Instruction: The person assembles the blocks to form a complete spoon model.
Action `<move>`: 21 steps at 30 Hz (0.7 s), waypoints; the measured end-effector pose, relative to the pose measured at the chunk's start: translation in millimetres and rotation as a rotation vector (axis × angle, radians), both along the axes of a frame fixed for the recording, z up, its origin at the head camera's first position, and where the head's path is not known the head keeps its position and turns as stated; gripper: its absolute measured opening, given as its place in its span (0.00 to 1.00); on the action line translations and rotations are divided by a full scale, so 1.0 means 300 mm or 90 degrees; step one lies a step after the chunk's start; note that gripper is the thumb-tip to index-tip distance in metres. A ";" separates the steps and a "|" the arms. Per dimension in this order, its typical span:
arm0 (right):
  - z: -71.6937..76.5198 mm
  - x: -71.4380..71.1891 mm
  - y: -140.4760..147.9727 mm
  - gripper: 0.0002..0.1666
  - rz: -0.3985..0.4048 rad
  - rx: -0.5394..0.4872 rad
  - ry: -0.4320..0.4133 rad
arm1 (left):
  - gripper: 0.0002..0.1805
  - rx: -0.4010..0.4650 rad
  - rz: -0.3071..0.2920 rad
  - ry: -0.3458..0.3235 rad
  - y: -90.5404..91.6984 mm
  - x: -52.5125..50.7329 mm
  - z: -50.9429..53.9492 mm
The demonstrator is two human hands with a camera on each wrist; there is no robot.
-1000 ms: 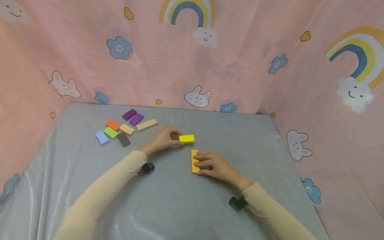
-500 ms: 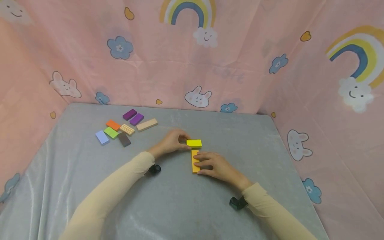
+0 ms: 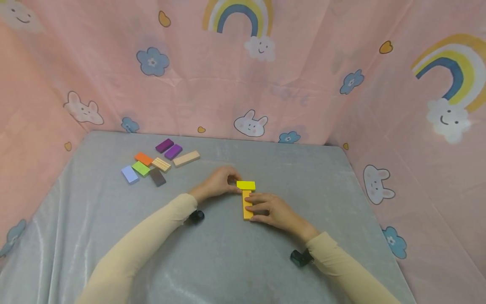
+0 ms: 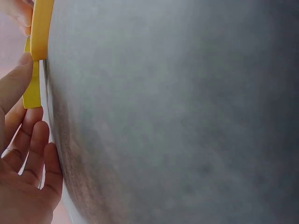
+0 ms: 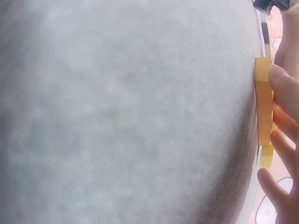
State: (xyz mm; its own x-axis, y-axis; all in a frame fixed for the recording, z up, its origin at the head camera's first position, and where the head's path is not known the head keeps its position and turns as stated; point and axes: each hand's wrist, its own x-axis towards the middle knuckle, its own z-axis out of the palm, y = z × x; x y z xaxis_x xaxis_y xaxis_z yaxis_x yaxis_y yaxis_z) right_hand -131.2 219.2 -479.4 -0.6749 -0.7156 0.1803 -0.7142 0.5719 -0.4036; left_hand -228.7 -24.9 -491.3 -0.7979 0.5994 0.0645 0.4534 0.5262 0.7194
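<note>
A yellow block [image 3: 246,185] lies crosswise against the far end of an orange-yellow block [image 3: 247,207], the two making a T shape. My left hand [image 3: 218,182] pinches the yellow block by its left end; in the left wrist view the thumb of the left hand [image 4: 23,172] lies on the yellow block [image 4: 32,88], beside the orange-yellow block [image 4: 42,28]. My right hand [image 3: 279,213] rests its fingertips along the right side and top of the orange-yellow block. The right wrist view shows the right hand [image 5: 286,126] touching the orange-yellow block [image 5: 264,100].
At the back left of the grey cloth [image 3: 228,261] lie several blocks: dark purple [image 3: 164,145], violet [image 3: 173,151], orange [image 3: 144,159], striped [image 3: 161,164], green [image 3: 141,168], light blue [image 3: 130,175], dark brown [image 3: 157,177] and a longer beige one [image 3: 186,158]. A patterned pink curtain [image 3: 190,97] stands behind.
The left hand has moved right and nearer with the yellow block, which now meets the far end of the orange-yellow block. The right hand has stayed in place.
</note>
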 end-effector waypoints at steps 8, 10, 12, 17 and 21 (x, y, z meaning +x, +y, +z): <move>-0.005 0.000 0.001 0.23 -0.008 0.008 -0.004 | 0.20 -0.016 -0.008 -0.001 -0.001 0.008 0.007; -0.007 0.000 0.002 0.23 -0.007 0.007 -0.002 | 0.20 -0.020 -0.008 0.000 0.000 0.009 0.008; -0.008 0.001 0.003 0.23 -0.007 0.005 -0.002 | 0.20 -0.025 -0.007 0.001 0.001 0.009 0.009; -0.007 0.002 0.002 0.23 -0.010 0.006 -0.008 | 0.20 -0.027 -0.006 0.006 0.003 0.006 0.003; -0.007 0.002 0.001 0.23 -0.008 0.002 0.000 | 0.20 -0.025 -0.005 0.008 0.005 0.003 -0.005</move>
State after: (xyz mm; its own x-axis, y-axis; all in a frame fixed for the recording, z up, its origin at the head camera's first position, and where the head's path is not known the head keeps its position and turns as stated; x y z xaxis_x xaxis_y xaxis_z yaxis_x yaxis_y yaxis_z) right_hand -130.6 219.4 -481.6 -0.6836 -0.7078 0.1782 -0.7073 0.5822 -0.4010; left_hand -227.7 -23.5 -492.7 -0.7924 0.6079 0.0506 0.4664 0.5503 0.6925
